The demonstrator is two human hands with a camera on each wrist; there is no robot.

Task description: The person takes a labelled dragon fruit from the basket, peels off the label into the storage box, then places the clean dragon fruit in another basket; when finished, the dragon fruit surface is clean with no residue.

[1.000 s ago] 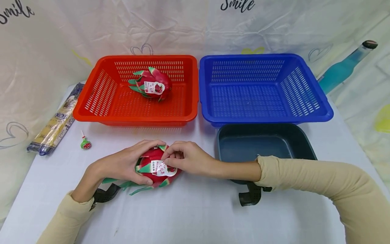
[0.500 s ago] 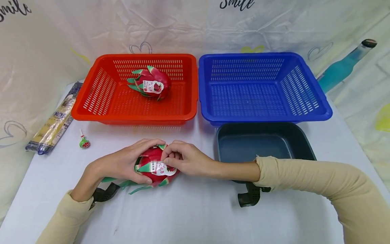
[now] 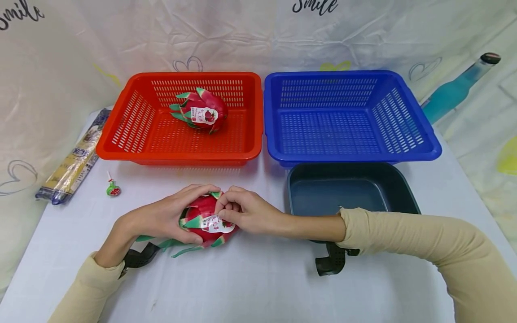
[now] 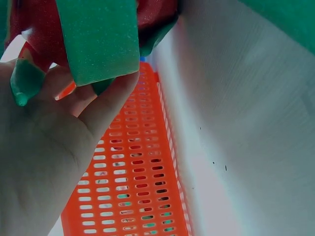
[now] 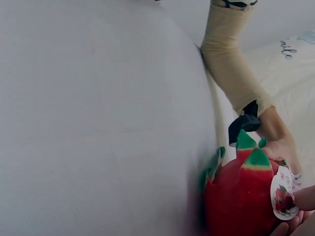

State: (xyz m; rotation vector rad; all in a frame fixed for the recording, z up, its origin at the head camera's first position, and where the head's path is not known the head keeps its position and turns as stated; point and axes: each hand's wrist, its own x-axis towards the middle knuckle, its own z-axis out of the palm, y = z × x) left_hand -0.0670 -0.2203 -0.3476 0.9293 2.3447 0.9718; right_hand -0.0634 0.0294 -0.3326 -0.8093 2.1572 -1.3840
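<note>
A red dragon fruit (image 3: pixel 202 205) with green-tipped scales lies on the white table in front of me, its leafy end to the left. My left hand (image 3: pixel 169 216) grips it from that end, thumb on the near side and fingers over the far side. On its top is a white label (image 3: pixel 214 224) with a fruit picture. My right hand (image 3: pixel 252 211) has curled fingers, and its thumb and forefinger pinch at the label's upper right edge. The right wrist view shows the thumb over the label (image 5: pixel 282 194); the left wrist view shows green scales (image 4: pixel 101 39) against the left palm.
A red basket (image 3: pixel 177 156) holds another labelled dragon fruit (image 3: pixel 206 110). Beside it stands a blue basket (image 3: pixel 351 158), with a dark tray (image 3: pixel 335 193) before it, partly under the right forearm. A lollipop (image 3: pixel 113 188), a long packet (image 3: pixel 74 159) and a blue bottle (image 3: pixel 452 94) lie around.
Both hands stay at the dragon fruit. The right thumb and forefinger shift only slightly at the label, whose upper edge looks a little different. The baskets and tray stay put.
</note>
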